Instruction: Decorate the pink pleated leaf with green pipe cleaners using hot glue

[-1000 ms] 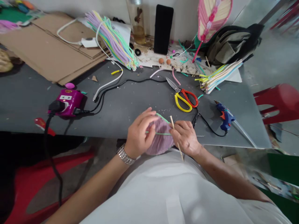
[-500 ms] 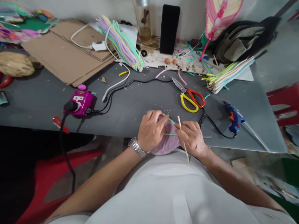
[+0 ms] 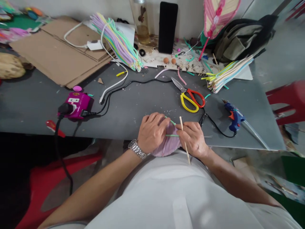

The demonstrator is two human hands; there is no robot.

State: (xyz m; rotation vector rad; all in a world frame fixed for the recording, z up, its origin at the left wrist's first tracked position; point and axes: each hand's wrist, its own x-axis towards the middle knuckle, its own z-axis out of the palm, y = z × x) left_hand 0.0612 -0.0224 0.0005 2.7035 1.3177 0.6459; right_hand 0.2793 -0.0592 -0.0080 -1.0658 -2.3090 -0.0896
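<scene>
**Lilac woven piece [image 3: 168, 144]: slip and snag hazards**

The woven piece is held just off the near edge of the bench [image 3: 133, 105], between both hands. The left hand [image 3: 152, 132] is closed over its left and upper side, fingers curled. The right hand [image 3: 194, 140] is closed on a wooden stick [image 3: 185, 143] at the piece's right edge. Its thumb and forefinger also pinch a green strand [image 3: 172, 135] that crosses the piece. The stick stands tilted, with its lower end over the white shirt.

Probable faults:
- Strand slip: if the pinch eases, the green strand could spring free of the weave.
- Stick twist: uneven pull from either hand could rotate the stick and distort the weave.
- Cord snag: the black cord [image 3: 214, 125] lies just beyond the right hand. A catch would drag the glue gun [image 3: 234, 116], whose nozzle may be hot.
- Blade contact: the scissors [image 3: 190, 97] lie near, just beyond the hands.
</scene>
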